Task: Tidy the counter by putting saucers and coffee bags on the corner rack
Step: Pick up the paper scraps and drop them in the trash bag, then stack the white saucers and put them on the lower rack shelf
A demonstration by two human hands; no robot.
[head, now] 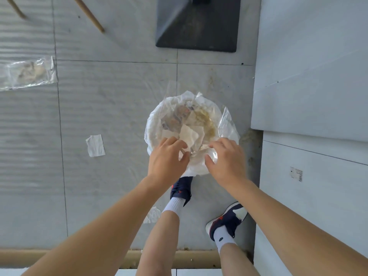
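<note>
I am looking straight down at a grey tiled floor, and both my arms are reaching to a round white bin lined with a thin white bag, standing just in front of my feet. My left hand is resting on the near rim, its fingers curled narrowly and pinching crumpled paper and clear film at the liner's edge. My right hand is sitting on the near right rim, its fingers bent and closing on the same bunched plastic, thumb tucked underneath. The two hands are near each other but not touching.

Inside the bin I am seeing crumpled white paper, clear wrapping and some yellowish-brown mess; I cannot tell what the scraps are. A clear plastic sheet is sticking up over the right rim.

I am seeing no saucers, coffee bags or corner rack here.

A torn white paper scrap is lying on the floor left of the bin, well apart from it. A clear plastic bag with brownish content is lying far left. A dark square base is standing beyond the bin. White panels are running along the right side. My navy shoes and white socks are showing below.
</note>
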